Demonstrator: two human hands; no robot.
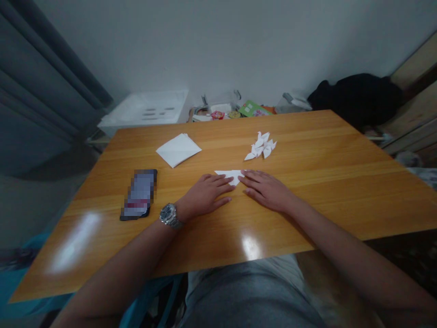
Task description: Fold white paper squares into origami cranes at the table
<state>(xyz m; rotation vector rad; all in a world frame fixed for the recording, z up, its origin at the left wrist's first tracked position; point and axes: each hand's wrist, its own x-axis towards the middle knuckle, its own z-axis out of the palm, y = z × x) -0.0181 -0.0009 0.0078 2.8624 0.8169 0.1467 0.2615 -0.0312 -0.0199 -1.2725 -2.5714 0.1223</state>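
A pale wall (pixel 221 45) stands behind a glossy wooden table (pixel 324 182), with a grey curtain (pixel 44 68) at the far left. The small piece of folded white paper (pixel 235 174) lies on the tabletop under and between the fingertips of both hands. The left hand (pixel 211 195), with a metal watch (pixel 170 215) at its wrist, rests palm down, fingers slightly apart and laid over the paper's left part. The right hand (pixel 268 189) lies just as flat, its fingertips touching the paper's right end; neither hand pinches anything.

For a crisp fold, the left fingers would do best to keep the layers from sliding while the right fingertips press outward along the crease, firmly but without dragging the thin paper.

Beyond the right fingers lies a cluster of folded paper figures (pixel 260 148); beyond and left of the left fingers are flat white sheets (pixel 178 150), and farther left, a phone (pixel 139 193).

Past the table's far edge, well apart from the fingers, a shallow white container (pixel 150 109) shows slots in its base. Right of it, a see-through box (pixel 221 98) stands by a red packet (pixel 217 115) and a green packet (pixel 253 109); which of them sit inside is unclear. The contents of another pale box (pixel 293 102) cannot be made out.
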